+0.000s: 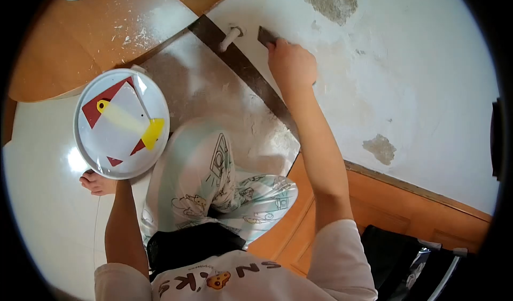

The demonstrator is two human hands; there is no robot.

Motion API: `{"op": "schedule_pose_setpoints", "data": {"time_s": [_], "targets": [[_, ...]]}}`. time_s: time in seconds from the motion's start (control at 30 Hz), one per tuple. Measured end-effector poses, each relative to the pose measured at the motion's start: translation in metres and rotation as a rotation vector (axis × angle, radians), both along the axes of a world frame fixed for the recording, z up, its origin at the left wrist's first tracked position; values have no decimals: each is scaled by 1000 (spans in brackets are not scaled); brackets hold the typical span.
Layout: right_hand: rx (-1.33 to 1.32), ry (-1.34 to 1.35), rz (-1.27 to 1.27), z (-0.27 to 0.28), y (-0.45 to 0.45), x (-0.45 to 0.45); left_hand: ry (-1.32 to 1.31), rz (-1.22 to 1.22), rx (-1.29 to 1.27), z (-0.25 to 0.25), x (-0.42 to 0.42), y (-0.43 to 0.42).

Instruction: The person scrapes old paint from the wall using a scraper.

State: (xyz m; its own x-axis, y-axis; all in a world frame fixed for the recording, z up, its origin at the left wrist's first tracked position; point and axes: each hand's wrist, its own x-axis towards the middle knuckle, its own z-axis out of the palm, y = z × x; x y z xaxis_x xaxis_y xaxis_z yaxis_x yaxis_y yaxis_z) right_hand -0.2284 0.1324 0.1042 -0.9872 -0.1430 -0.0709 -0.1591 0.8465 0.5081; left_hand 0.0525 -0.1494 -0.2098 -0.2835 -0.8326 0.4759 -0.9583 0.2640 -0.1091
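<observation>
In the head view my right hand is closed around a putty knife, whose dark blade lies at the white wall, beside a short pipe stub. On the left, a round white plate with red and yellow shapes faces up, a pale smear across its middle. My left forearm runs up beneath the plate's near rim. The plate covers my left hand and its fingers, and it is held up over the floor.
Rough grey bare patches mark the wall. A dark strip runs along its base. An orange wooden surface with white flecks stands at upper left. Black bags or fabric lie at lower right. A bare foot shows beside the plate.
</observation>
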Motion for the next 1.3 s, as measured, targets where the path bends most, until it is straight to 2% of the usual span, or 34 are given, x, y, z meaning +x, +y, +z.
{"op": "schedule_pose_setpoints", "data": {"time_s": [0.2, 0.4, 0.57, 0.67, 0.73, 0.8, 0.83, 0.93, 1.07, 1.13, 1.3], "targets": [[9, 68, -135, 35, 26, 25, -57, 6, 60, 6, 5, 4], [-66, 171, -148, 14, 20, 23, -14, 14, 83, 15, -5, 11], [-89, 109, -127, 17, 23, 18, 56, -31, 20, 26, -12, 12], [-100, 97, -201, 18, 23, 26, -35, -28, 25, 13, -4, 5], [-123, 122, -229, 14, 21, 22, -5, -41, -18, 6, -8, 4], [-160, 26, -219, 16, 25, 20, 23, -82, 6, 2, -8, 4], [-192, 80, -178, 10, 30, 19, 41, -104, 17, 30, -19, 15], [-273, 156, -19, -4, 43, 18, 91, -176, 29, 38, -19, 21], [-581, 175, -255, -7, 29, 32, 187, -260, -3, 17, -8, 12], [-743, 200, -312, -25, 24, 33, 226, -277, -40, 27, -14, 20], [-631, 148, -188, -12, 49, 33, 239, -219, -90, 34, -17, 24]]}}
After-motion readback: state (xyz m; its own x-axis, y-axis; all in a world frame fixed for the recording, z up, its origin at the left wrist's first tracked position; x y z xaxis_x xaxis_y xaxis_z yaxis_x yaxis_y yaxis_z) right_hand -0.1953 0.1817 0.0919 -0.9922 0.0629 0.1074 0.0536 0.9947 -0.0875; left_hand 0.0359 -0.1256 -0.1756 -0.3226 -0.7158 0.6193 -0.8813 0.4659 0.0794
